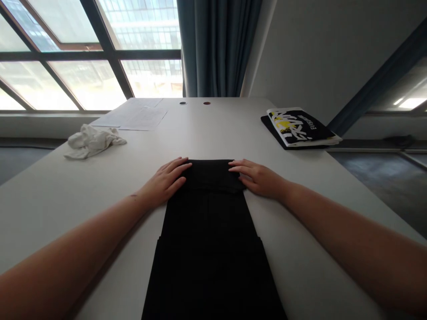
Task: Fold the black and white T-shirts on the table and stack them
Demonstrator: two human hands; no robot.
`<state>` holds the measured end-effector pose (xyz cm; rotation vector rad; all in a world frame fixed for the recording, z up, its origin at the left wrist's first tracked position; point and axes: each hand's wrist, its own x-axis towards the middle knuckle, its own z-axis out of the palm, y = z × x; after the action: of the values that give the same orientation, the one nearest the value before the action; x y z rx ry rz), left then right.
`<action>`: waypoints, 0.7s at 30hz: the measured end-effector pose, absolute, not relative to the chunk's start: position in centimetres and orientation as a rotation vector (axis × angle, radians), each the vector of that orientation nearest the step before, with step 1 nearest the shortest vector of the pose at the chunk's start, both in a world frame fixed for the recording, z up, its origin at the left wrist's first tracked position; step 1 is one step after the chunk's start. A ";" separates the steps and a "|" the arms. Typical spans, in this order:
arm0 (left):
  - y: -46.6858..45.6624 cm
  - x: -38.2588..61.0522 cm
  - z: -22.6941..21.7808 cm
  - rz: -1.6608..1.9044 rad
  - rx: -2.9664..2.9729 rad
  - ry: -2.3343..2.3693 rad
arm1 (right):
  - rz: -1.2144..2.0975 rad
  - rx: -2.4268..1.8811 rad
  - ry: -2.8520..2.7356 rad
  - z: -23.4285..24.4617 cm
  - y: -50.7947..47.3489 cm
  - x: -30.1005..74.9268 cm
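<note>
Both forearms reaching forward, palms down over white table (66, 222), left hand (163, 183) and right hand (258, 178) flat at either side of folded black cloth (208, 213), fingers (176, 166) slightly spread, tips resting on its top fold, no pinch

The black folded cloth (207, 231) runs off the bottom edge of the view, so its lower end goes unseen, and what garment it is cannot be settled. Both arms leave the frame too: the left arm (73, 249) at lower left, the right arm (353, 235) at right, elbows cut off. Print on the sheets of paper (133, 114) is too small to read. The magazine (300, 126) shows only part-legible lettering; the dark folder (265, 121) under it is mostly covered. The white cloth (93, 141) is bunched, its shape lost in its folds. Two small round marks (183, 103) on the table (100, 209) are too small to identify. Beyond the window (90, 80), glare washes out the view.
</note>
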<state>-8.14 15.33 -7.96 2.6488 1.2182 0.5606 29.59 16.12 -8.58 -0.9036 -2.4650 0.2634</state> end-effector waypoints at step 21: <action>16.5 -9.4 -10.0 0.300 2.552 1.405 | 0.143 -0.691 -2.503 -7.7 14.9 28.9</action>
<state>-9.45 16.54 -9.97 2.5516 1.4047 0.3002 28.87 14.91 -7.69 -0.6910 -2.5027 0.1432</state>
